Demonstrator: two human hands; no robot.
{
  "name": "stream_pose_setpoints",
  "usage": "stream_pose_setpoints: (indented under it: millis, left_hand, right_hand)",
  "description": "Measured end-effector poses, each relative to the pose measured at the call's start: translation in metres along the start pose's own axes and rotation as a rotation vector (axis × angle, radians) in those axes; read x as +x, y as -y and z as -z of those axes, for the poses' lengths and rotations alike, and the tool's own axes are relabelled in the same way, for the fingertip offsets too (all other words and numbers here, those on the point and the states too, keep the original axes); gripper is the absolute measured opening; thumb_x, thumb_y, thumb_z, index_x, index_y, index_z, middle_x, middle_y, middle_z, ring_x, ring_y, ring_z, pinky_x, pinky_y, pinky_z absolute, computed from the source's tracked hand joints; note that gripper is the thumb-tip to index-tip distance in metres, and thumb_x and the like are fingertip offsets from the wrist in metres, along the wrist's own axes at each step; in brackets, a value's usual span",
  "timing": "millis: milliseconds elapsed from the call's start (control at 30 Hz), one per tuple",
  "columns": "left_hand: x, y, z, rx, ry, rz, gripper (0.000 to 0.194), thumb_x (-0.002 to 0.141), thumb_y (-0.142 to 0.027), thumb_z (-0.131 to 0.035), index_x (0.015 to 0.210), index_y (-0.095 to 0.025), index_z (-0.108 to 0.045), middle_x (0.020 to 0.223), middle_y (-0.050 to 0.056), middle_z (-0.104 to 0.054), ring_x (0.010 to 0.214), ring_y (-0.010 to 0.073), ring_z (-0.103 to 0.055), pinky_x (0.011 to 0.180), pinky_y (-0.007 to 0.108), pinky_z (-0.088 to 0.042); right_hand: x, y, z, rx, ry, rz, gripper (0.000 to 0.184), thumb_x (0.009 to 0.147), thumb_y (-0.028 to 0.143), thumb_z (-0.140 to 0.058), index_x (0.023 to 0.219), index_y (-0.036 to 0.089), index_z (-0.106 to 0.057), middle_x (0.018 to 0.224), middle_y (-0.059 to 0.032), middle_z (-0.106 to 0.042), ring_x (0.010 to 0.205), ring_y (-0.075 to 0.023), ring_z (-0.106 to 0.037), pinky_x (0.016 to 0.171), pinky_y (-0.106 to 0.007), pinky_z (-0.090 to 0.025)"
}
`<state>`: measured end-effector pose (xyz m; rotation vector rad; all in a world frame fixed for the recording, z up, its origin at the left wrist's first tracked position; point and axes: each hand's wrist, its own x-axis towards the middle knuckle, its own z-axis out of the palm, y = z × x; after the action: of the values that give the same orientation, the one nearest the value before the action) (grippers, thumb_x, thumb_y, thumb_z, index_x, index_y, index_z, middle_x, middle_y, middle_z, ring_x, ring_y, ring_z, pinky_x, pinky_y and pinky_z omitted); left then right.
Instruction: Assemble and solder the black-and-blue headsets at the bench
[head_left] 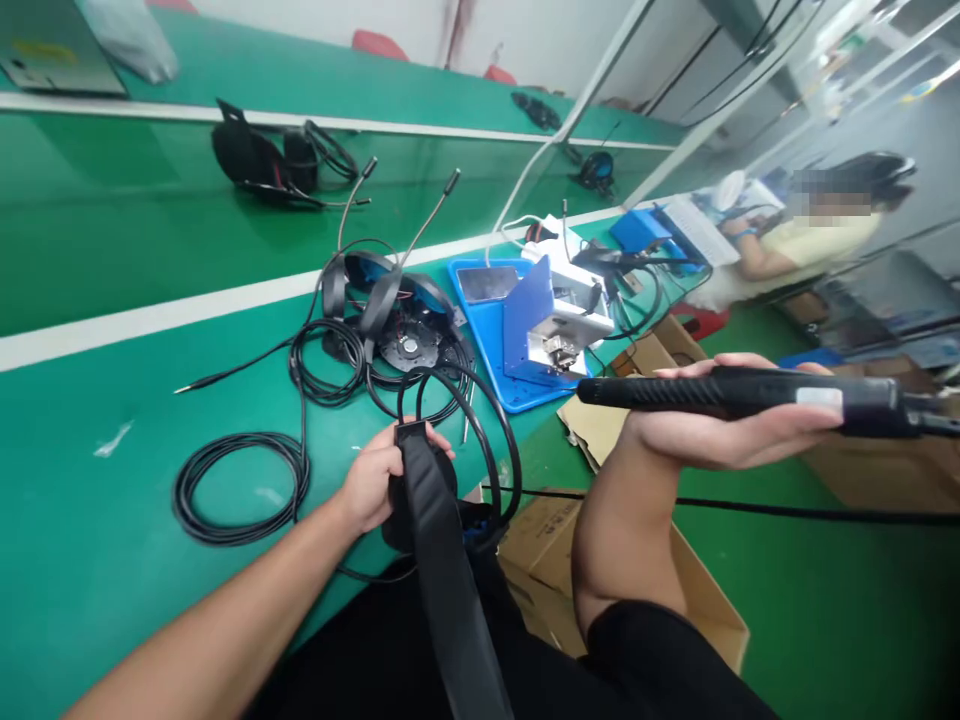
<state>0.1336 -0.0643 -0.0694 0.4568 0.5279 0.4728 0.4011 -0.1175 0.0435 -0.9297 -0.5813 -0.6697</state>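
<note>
Several green workbenches, cardboard boxes, co-worker, scattered headsets

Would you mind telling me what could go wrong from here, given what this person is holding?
The loops of black cable by the headband in the left hand might snag the open earcup beside them and drag it. The electric screwdriver in the right hand points toward the blue tray, so a careless swing could knock it.
</note>
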Motion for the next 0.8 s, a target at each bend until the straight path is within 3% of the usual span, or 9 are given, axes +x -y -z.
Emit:
stream_pose_setpoints:
  millis: [167, 267, 367, 433, 600, 700, 800]
  left_hand:
    - [-0.003, -0.001, -0.006, 0.053, -0.125, 0.045, 0.033, 0.064, -0.018, -0.073, 0.095, -0.015, -0.066, 0.092, 0.007, -0.078, 0.079, 0.0249, -0.074, 0.072, 0.034, -0.059]
    - [-0.001, 0.003, -0.005, 0.089, -0.244, 0.063, 0.038, 0.07, -0.035, -0.082, 0.099, -0.016, -0.065, 0.086, 0.007, -0.077, 0.073, 0.0244, -0.073, 0.067, 0.033, -0.059]
    - [0.003, 0.007, -0.005, 0.109, -0.29, 0.05, 0.042, 0.069, -0.042, -0.085, 0.097, -0.017, -0.066, 0.078, 0.006, -0.076, 0.071, 0.0239, -0.073, 0.067, 0.033, -0.06]
    - [0.005, 0.008, -0.005, 0.117, -0.304, 0.031, 0.042, 0.068, -0.043, -0.086, 0.093, -0.017, -0.066, 0.074, 0.005, -0.074, 0.07, 0.0234, -0.073, 0.068, 0.033, -0.06]
    - [0.003, 0.007, -0.006, 0.203, -0.307, 0.01, 0.046, 0.06, -0.034, -0.091, 0.095, -0.016, -0.067, 0.081, 0.004, -0.076, 0.074, 0.0239, -0.073, 0.073, 0.034, -0.058]
    - [-0.001, 0.006, -0.004, 0.25, -0.294, 0.005, 0.05, 0.056, -0.022, -0.089, 0.1, -0.016, -0.068, 0.089, 0.004, -0.077, 0.079, 0.0229, -0.073, 0.078, 0.033, -0.056]
    - [-0.002, 0.005, -0.004, 0.275, -0.256, -0.007, 0.046, 0.055, -0.017, -0.083, 0.099, -0.015, -0.068, 0.09, 0.006, -0.078, 0.083, 0.0249, -0.074, 0.081, 0.035, -0.055]
  right_hand:
    - [0.021, -0.043, 0.004, -0.046, -0.011, -0.004, 0.021, 0.105, 0.04, -0.03, 0.112, 0.023, -0.04, 0.071, 0.0054, -0.049, 0.045, -0.007, -0.047, 0.038, -0.017, -0.043]
    - [0.021, -0.065, 0.003, -0.047, 0.04, -0.004, 0.028, 0.105, 0.035, -0.022, 0.122, 0.02, -0.038, 0.075, 0.0044, -0.048, 0.049, -0.0056, -0.051, 0.044, -0.016, -0.044]
    - [0.013, -0.078, -0.003, -0.035, 0.1, 0.006, 0.031, 0.103, 0.04, -0.033, 0.124, 0.019, -0.039, 0.077, 0.0038, -0.051, 0.051, -0.0067, -0.05, 0.043, -0.018, -0.044]
    - [0.003, -0.08, -0.007, -0.032, 0.114, 0.006, 0.034, 0.1, 0.047, -0.043, 0.122, 0.021, -0.043, 0.079, 0.0036, -0.053, 0.049, -0.0083, -0.049, 0.041, -0.02, -0.043]
    - [-0.01, -0.075, -0.012, -0.077, 0.075, -0.058, 0.045, 0.092, 0.055, -0.054, 0.126, 0.027, -0.045, 0.099, -0.0025, -0.058, 0.065, -0.0169, -0.064, 0.042, -0.027, -0.045]
    - [0.0, -0.075, -0.008, -0.114, 0.116, -0.124, 0.045, 0.093, 0.053, -0.051, 0.127, 0.024, -0.045, 0.085, 0.0015, -0.057, 0.055, -0.0156, -0.061, 0.042, -0.027, -0.046]
    - [0.006, -0.063, -0.001, -0.073, 0.178, -0.214, 0.035, 0.1, 0.045, -0.034, 0.118, 0.019, -0.049, 0.065, 0.0059, -0.05, 0.041, -0.0107, -0.053, 0.041, -0.022, -0.042]
